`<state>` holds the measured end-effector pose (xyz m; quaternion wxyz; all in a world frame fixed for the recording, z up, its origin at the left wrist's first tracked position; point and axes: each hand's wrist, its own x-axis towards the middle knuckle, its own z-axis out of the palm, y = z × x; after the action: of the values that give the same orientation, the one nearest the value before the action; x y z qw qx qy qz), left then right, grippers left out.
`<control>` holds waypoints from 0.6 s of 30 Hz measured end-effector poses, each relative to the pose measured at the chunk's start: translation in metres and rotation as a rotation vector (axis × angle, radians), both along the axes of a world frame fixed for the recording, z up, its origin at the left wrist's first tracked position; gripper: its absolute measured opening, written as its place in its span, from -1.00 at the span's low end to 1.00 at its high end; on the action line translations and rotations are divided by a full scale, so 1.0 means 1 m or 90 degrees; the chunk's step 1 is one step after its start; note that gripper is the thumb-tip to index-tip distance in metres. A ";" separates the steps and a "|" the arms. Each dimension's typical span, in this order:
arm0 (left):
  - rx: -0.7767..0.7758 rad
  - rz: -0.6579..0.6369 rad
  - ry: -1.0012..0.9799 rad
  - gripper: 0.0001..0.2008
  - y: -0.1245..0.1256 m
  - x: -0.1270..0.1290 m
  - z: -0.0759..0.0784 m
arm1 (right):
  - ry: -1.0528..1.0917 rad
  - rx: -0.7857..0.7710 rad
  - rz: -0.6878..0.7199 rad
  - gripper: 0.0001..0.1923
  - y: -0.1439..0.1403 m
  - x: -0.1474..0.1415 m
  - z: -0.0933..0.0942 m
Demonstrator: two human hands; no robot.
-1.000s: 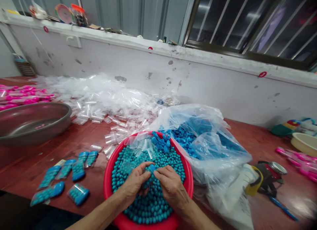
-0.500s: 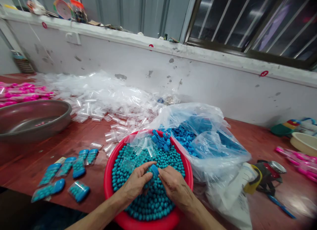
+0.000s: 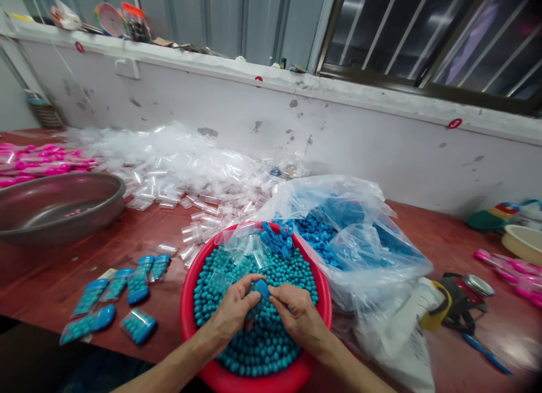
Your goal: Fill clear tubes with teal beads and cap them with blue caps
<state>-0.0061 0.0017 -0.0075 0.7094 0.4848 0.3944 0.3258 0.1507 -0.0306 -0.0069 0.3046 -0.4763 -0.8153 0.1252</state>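
My left hand and right hand meet over the middle of the red basin; the fingertips of both pinch a small blue-capped tube between them, left thumb and forefinger curled on its near end, right fingers closed on the blue cap; the tube's clear body is mostly hidden behind my left fingers, so I cannot make out how full it is; both wrists rest just above the teal beads that fill the basin; a few empty clear tubes and loose blue caps lie on the beads at the far rim; just right of the basin a clear plastic bag holds more blue caps, its lower folds blurring what lies under it; left of the basin, filled tubes lie on the red table; farther back a heap of empty clear tubes spreads toward the wall; a grey metal bowl sits at the left, cut by the frame edge; pink filled tubes lie behind it.
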 end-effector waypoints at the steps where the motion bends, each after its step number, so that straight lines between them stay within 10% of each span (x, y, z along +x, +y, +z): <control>1: 0.009 0.010 0.010 -0.50 0.000 -0.001 0.000 | 0.031 -0.018 -0.010 -0.78 0.000 -0.001 0.000; 12: -0.040 -0.161 -0.024 -0.46 0.006 -0.009 -0.001 | 0.465 -0.487 0.004 -0.56 0.014 0.020 0.023; 18: 0.036 -0.067 0.050 -0.39 0.000 0.000 -0.003 | 0.371 -0.342 -0.081 -0.63 0.012 0.001 0.014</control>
<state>-0.0064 0.0020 -0.0105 0.6955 0.5370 0.3869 0.2798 0.1518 -0.0189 0.0067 0.3950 -0.5328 -0.6020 0.4446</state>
